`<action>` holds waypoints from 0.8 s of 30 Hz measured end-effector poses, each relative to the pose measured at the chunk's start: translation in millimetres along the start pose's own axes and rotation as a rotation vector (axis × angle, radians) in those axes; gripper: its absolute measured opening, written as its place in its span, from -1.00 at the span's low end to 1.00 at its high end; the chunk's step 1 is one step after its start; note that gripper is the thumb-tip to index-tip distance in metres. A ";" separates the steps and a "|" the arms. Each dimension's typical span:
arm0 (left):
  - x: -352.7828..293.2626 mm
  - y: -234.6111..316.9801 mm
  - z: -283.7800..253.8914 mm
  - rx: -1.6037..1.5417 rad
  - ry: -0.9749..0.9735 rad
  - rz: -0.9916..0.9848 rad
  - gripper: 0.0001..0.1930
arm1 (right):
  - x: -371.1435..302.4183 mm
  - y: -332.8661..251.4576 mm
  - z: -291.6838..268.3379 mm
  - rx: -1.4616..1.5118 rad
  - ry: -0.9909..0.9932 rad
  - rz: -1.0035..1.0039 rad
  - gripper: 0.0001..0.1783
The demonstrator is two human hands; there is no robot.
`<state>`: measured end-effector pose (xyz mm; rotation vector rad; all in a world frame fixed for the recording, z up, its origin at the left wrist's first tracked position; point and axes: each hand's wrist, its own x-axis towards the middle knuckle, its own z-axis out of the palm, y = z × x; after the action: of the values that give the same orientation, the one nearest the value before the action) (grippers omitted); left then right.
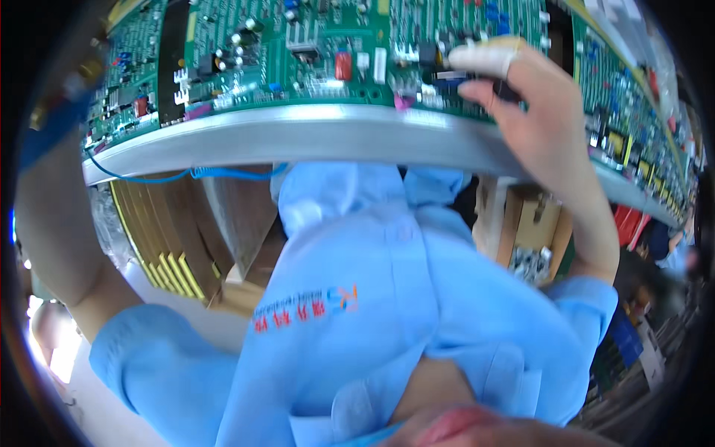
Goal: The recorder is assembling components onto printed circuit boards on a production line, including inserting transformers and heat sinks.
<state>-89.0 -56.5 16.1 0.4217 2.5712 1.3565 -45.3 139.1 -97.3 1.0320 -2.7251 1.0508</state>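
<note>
My right hand [540, 97] is over the front part of a green circuit board [328, 78], with a pale finger cot [484, 59] on one finger. Its thumb and forefinger are closed around a small dark item [449, 76], too blurred to name, close to the board's front edge. A red component [343, 65], a metal heat sink [302, 39] and a pink part [404, 101] sit on the boards nearby. My left hand [71, 78] is at the dark left rim, beside another board [130, 82]; its fingers are smeared and dim. A blue wrist strap [56, 130] circles that wrist.
A grey metal rail [298, 134] runs along the front of the boards. A blue coiled cord [231, 173] hangs along its left part. More boards [625, 127] stand at the right. Below are yellow-edged cardboard pieces [164, 246] and an open carton [532, 231] with small parts.
</note>
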 end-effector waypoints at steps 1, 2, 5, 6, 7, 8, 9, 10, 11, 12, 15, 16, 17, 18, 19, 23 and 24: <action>10.5 -18.2 -8.1 -0.044 0.003 0.033 -0.65 | 4.5 9.6 5.6 -0.057 0.060 -0.023 -0.71; 21.9 -34.1 -17.0 -0.085 0.005 0.069 -0.65 | 7.4 17.1 6.0 -0.109 0.048 -0.024 -0.72; 8.1 -49.9 -22.6 -0.143 0.094 -0.014 -0.67 | 5.5 7.1 6.9 -0.222 0.008 -0.119 -0.71; 3.0 -51.1 -24.0 -0.145 0.089 -0.035 -0.68 | 4.2 3.6 6.8 -0.227 -0.032 -0.131 -0.73; -2.2 -52.4 -25.8 -0.147 0.083 -0.057 -0.69 | 5.3 -1.0 7.1 -0.231 -0.032 -0.140 -0.73; -2.2 -55.6 -24.1 -0.158 0.062 -0.074 -0.70 | 4.9 -3.2 6.7 -0.310 -0.047 -0.161 -0.76; -2.2 -59.0 -22.6 -0.167 0.041 -0.092 -0.71 | 4.9 -5.5 6.4 -0.387 -0.063 -0.182 -0.78; -1.9 -62.5 -21.3 -0.175 0.019 -0.109 -0.72 | 5.3 -7.8 5.8 -0.396 -0.065 -0.174 -0.78; -5.5 -64.0 -21.7 -0.178 0.007 -0.133 -0.72 | 6.9 -12.1 5.0 -0.461 -0.091 -0.193 -0.82; -8.5 -65.4 -22.0 -0.180 -0.006 -0.156 -0.73 | 8.4 -15.5 3.7 -0.526 -0.116 -0.211 -0.86; -15.7 -67.9 -22.0 -0.179 -0.051 -0.224 -0.76 | 14.4 -20.9 -0.7 -0.550 -0.203 -0.178 -0.88; -17.1 -67.5 -21.3 -0.175 -0.069 -0.246 -0.76 | 16.1 -21.6 -0.8 -0.550 -0.197 -0.176 -0.88; -16.1 -65.6 -18.2 -0.171 -0.081 -0.235 -0.76 | 17.8 -20.7 -0.7 -0.566 -0.199 -0.202 -0.88; -16.1 -61.5 -13.7 -0.191 -0.079 -0.269 -0.76 | 18.5 -19.1 -1.6 -0.581 -0.200 -0.226 -0.88; -14.4 -59.1 -9.0 -0.208 -0.078 -0.303 -0.76 | 17.9 -17.3 -3.9 -0.586 -0.189 -0.208 -0.88; -16.0 -66.1 -3.2 -0.219 -0.229 -0.318 -0.79 | 12.7 -11.2 -28.5 -0.338 -0.072 -0.150 -0.63; -14.5 -65.0 0.8 -0.220 -0.276 -0.341 -0.80 | 7.0 -9.9 -32.3 -0.205 0.017 -0.026 -0.65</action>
<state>-85.2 -95.7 -37.5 0.1138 2.1247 1.3303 -50.8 149.3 -64.9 1.0166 -2.7270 0.7534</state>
